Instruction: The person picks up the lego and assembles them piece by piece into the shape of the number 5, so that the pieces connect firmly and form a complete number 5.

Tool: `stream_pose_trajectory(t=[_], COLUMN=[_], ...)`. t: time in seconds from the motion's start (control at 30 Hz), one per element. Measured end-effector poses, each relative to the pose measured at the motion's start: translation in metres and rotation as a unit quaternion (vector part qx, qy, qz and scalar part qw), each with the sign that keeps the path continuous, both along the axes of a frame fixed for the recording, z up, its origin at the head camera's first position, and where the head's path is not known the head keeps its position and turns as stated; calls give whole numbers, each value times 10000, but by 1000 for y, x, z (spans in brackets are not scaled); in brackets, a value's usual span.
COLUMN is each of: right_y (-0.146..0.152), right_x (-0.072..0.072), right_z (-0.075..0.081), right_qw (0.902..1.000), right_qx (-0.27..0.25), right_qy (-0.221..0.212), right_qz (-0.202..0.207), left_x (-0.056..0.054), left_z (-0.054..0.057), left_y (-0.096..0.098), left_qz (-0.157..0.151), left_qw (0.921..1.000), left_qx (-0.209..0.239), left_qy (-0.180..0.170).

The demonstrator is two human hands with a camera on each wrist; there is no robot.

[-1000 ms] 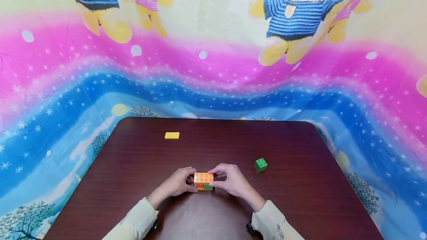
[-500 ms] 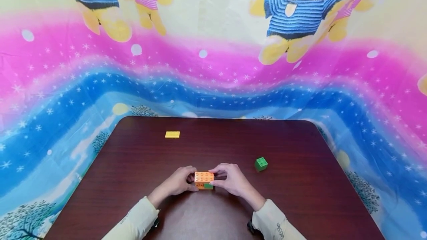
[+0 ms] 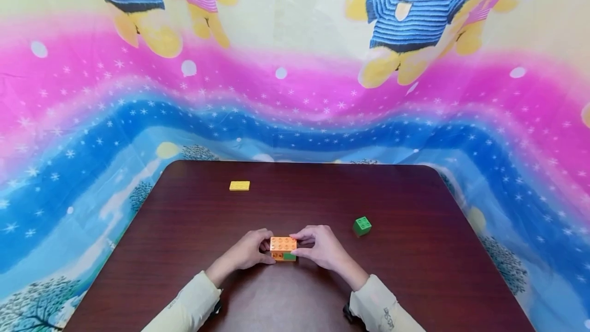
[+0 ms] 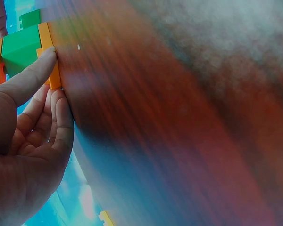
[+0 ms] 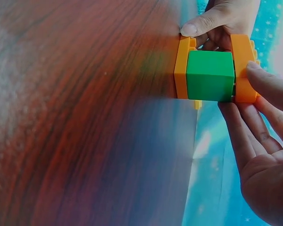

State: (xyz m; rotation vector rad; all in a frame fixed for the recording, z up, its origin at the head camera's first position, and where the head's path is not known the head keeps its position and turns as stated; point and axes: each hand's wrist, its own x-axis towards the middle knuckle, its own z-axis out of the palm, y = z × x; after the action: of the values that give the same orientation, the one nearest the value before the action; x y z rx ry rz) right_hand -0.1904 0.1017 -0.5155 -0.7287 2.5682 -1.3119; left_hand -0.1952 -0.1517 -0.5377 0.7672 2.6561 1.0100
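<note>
At the near middle of the table, a small stack of toy building blocks stands between the hands. Its base is a thin orange plate [image 5: 180, 68], lying on the table. A green block [image 5: 210, 75] sits over one end of that plate, topped by an orange brick [image 3: 283, 243] that spans above. My left hand [image 3: 247, 250] pinches the base plate at its left end, thumb toward me. From the other side my right hand [image 3: 319, 247] pinches the orange brick, thumb on its near face. A thin dark line shows between brick and green block in the right wrist view.
A loose green block [image 3: 362, 225] with studs up stands to the right of the right hand. Farther back on the left lies a flat yellow plate [image 3: 239, 185]. The dark brown table [image 3: 415, 270] meets a patterned cloth [image 3: 295, 91] behind.
</note>
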Motion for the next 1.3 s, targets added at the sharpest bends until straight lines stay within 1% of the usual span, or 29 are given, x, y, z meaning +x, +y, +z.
stream_pose_trajectory(t=[0.17, 0.4, 0.53, 0.77, 0.97, 1.2, 1.3], right_y=[0, 0, 0, 0, 1, 0, 0], right_x=[0, -2, -1, -1, -1, 1, 0], right_z=[0, 1, 1, 1, 0, -2, -3], right_qw=[10000, 9999, 9998, 9999, 10000, 9997, 9997], right_qx=[57, 121, 181, 109, 50, -58, -28], right_qy=[-73, -13, -14, 9, 51, 201, 206], right_qz=[14, -15, -24, -21, 16, 104, 84], left_x=[1, 0, 0, 0, 0, 0, 0], left_z=[0, 0, 0, 1, 1, 0, 0], left_y=[0, 0, 1, 1, 0, 1, 1], left_qz=[-6, 80, 62, 19, -44, -35, -34], left_qw=[10000, 9999, 9999, 9999, 9999, 9999, 9999], left_qx=[40, -70, -77, -108, -50, -23, -25], left_qy=[-17, -50, -52, 22, 111, 129, 106])
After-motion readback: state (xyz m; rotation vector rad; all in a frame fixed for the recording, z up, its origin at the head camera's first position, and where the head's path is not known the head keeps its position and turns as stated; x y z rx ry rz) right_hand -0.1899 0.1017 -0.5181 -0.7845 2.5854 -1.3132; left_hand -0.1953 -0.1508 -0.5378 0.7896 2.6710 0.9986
